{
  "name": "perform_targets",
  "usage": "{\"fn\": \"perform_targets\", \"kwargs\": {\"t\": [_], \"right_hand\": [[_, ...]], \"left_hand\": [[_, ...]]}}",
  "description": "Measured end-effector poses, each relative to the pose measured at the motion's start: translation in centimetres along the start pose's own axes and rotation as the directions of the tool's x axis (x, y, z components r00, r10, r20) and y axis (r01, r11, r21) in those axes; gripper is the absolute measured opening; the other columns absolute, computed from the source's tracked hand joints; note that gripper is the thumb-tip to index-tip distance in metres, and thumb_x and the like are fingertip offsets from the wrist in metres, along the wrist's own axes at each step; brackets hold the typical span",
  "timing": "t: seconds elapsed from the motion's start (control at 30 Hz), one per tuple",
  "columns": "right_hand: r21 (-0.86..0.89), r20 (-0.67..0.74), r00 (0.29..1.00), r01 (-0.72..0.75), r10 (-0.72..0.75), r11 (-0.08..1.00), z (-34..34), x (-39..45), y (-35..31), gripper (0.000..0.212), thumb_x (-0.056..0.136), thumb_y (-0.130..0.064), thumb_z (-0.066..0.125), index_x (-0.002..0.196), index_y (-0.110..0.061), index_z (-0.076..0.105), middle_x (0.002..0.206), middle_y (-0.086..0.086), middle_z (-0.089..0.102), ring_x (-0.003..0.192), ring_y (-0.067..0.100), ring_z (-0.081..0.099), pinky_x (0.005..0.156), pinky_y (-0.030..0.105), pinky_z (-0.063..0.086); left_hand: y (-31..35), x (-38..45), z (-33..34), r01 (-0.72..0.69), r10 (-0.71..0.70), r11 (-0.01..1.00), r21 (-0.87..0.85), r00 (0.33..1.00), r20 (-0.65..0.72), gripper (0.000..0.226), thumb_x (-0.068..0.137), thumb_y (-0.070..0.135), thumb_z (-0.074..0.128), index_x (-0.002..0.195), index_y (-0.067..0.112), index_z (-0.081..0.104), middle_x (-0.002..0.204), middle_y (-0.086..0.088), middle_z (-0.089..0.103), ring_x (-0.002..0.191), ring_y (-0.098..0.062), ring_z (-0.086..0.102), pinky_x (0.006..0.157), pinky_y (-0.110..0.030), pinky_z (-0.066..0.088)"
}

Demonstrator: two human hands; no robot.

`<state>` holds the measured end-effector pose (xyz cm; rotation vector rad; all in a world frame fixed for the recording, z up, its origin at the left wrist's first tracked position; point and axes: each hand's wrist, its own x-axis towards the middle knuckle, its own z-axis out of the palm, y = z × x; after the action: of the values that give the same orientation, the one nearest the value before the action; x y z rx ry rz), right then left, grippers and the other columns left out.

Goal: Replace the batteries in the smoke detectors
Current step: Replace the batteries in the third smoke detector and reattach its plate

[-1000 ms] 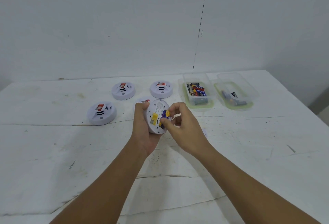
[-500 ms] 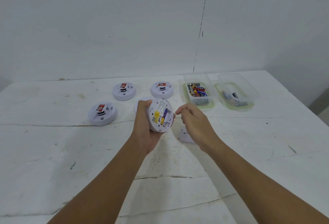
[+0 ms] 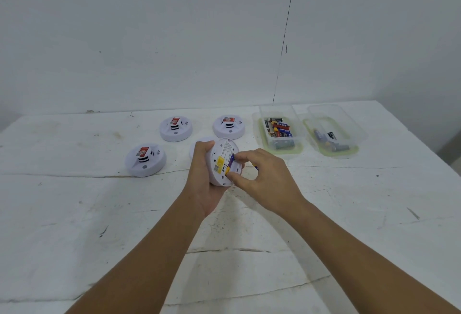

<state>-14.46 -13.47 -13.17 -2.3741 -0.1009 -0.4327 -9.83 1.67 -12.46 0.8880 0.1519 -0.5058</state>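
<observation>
Head view: the left hand (image 3: 204, 184) is gripping a smoke detector (image 3: 224, 161) by its rim, holding it off the desk (image 3: 74, 214) with its back plate tilted up toward the camera. The open battery bay is facing the right hand (image 3: 264, 179), which is lying just at the detector's three o'clock side and is the nearer hand to the cells. The blue battery (image 3: 232, 160) in the bay is lying with its long axis running roughly from seven to one o'clock across the back plate, beside a yellow label. The right thumb and forefinger are curling in on that battery at its two ends, apparently pinching it; whether it is being seated or pulled out cannot be told from here. The right wrist is angling in from five o'clock, the left forearm from seven.

Three more detectors are sitting face up on the desk at ten to twelve o'clock of the hands. The battery tub (image 3: 279, 129) is sitting at one o'clock, well apart, with a second tub (image 3: 331, 136) beside it at two o'clock; the right hand is closer to both.
</observation>
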Motion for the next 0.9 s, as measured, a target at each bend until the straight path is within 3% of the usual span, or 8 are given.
{"fn": "perform_targets", "kwargs": {"t": [0.3, 0.57, 0.9], "right_hand": [[-0.011, -0.041, 0.999, 0.022, -0.022, 1.000, 0.2, -0.1, -0.3, 0.042, 0.088, -0.046, 0.078, 0.125, -0.027, 0.070, 0.115, -0.012, 0.069, 0.104, 0.005, 0.062, 0.087, 0.033, 0.055], [0.009, -0.030, 1.000, 0.004, -0.004, 1.000, 0.1, 0.1, -0.5, 0.041, 0.083, -0.042, 0.080, 0.121, -0.027, 0.073, 0.111, -0.011, 0.071, 0.101, 0.007, 0.063, 0.087, 0.037, 0.055], [0.029, 0.005, 0.999, -0.052, 0.052, 0.998, 0.5, 0.2, -0.4, 0.037, 0.078, -0.038, 0.083, 0.110, -0.024, 0.070, 0.105, -0.011, 0.070, 0.097, 0.011, 0.064, 0.081, 0.039, 0.056]], "left_hand": [[0.2, 0.2, 0.3, 0.013, -0.013, 0.999, -0.031, 1.000, -0.001, 0.043, 0.094, 0.045, 0.054, 0.118, 0.013, 0.067, 0.101, -0.012, 0.070, 0.100, -0.027, 0.065, 0.079, -0.036, 0.053], [0.1, 0.4, 0.2, 0.033, -0.033, 0.999, -0.041, 0.999, 0.008, 0.041, 0.094, 0.047, 0.053, 0.110, 0.013, 0.070, 0.099, -0.010, 0.072, 0.088, -0.024, 0.071, 0.068, -0.033, 0.059], [-0.4, 1.0, -0.5, 0.048, -0.048, 0.999, -0.010, 0.999, -0.020, 0.047, 0.094, 0.049, 0.055, 0.121, 0.013, 0.067, 0.105, -0.012, 0.071, 0.094, -0.027, 0.070, 0.071, -0.037, 0.060]]}}
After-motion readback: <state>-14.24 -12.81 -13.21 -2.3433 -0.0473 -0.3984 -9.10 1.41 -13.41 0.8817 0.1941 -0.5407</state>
